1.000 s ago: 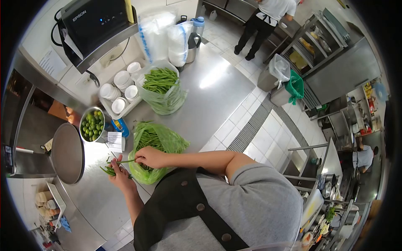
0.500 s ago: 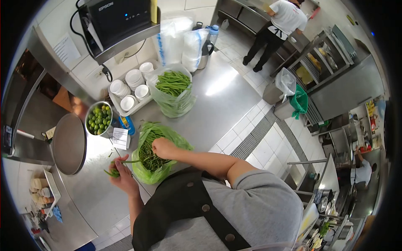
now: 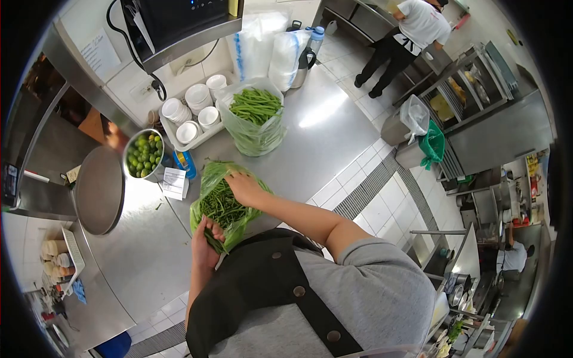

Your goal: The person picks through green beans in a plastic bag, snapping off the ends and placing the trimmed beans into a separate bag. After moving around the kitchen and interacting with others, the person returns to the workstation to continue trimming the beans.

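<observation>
An open green plastic bag (image 3: 239,226) full of green beans (image 3: 219,201) lies on the steel counter in front of me. My left hand (image 3: 209,234) is at the bag's near left edge, its fingers curled round some green beans. Over the far side of the same bag is my right hand (image 3: 243,187), palm down with its fingertips among the beans; whether it grips any is hidden. A second, paler bag (image 3: 256,138) holding longer green beans (image 3: 256,106) stands farther back on the counter.
Behind the bags are a tray (image 3: 197,142) of white cups, a bowl of limes (image 3: 143,156), a paper slip (image 3: 174,182) and a round pan (image 3: 99,190). Wrapped packs (image 3: 288,59) stand at the back. A co-worker (image 3: 412,36) is at the upper right.
My left hand has moved right, from over the counter to the near bag's edge. My right hand has shifted toward the bag's far side, and its fingers have extended. The view has shifted slightly.
</observation>
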### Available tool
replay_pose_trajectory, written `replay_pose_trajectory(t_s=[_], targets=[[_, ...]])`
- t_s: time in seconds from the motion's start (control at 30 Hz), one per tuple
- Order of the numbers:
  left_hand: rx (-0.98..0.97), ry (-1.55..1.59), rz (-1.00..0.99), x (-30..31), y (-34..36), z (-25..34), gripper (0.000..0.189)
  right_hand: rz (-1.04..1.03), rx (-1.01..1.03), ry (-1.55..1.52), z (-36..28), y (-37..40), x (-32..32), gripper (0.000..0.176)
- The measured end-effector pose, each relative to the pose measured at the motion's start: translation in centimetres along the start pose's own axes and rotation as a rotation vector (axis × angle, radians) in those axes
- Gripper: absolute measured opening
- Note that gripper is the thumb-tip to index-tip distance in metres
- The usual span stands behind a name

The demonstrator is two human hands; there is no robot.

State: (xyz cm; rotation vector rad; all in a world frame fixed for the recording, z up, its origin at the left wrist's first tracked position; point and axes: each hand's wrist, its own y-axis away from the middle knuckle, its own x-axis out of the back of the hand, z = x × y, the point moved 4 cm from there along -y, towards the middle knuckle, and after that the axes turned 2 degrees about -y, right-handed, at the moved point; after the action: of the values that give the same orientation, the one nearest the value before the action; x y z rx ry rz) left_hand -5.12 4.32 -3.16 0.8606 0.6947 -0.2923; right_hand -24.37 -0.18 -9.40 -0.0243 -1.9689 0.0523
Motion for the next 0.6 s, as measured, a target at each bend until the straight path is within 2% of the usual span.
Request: replay_pose_trajectory(t_s=[0.1, 0.2, 0.33, 0.4, 0.47, 0.57, 0.6], targets=[[-0.007, 0.023, -0.170, 0.4, -0.7, 0.9, 0.034, 0.070, -0.002, -0.049, 0.5, -0.8, -0.1, 0.028], [0.016, 0.018, -0.162, 0.3, -0.7, 0.9, 0.035, 0.004, -0.122, -0.147, 0.8, -1.8, 0.0, 0.022], [0.034, -0.014, -0.110, 0.4, -0.2, 1.0, 0.029, 0.020, -0.020, -0.127, 0.3, -1.8, 0.7, 0.018], [-0.026, -0.030, -0.052, 0.7, -0.2, 1.5, 0.024, 0.053, 0.067, -0.129, 0.0, -1.7, 0.4, 0.016], [-0.081, -0.029, -0.011, 1.7, -0.6, 1.9, 0.022, 0.021, 0.077, -0.151, -0.1, -1.6, 0.2, 0.013], [-0.068, -0.140, 0.022, 1.3, 0.0, 1.4, 0.023, -0.049, 0.024, -0.195, -0.4, -1.4, 1.1, 0.011], [-0.011, -0.222, -0.035, 1.1, 0.6, 0.8, 0.025, -0.073, -0.006, -0.209, -0.2, -1.3, 1.3, 0.010]])
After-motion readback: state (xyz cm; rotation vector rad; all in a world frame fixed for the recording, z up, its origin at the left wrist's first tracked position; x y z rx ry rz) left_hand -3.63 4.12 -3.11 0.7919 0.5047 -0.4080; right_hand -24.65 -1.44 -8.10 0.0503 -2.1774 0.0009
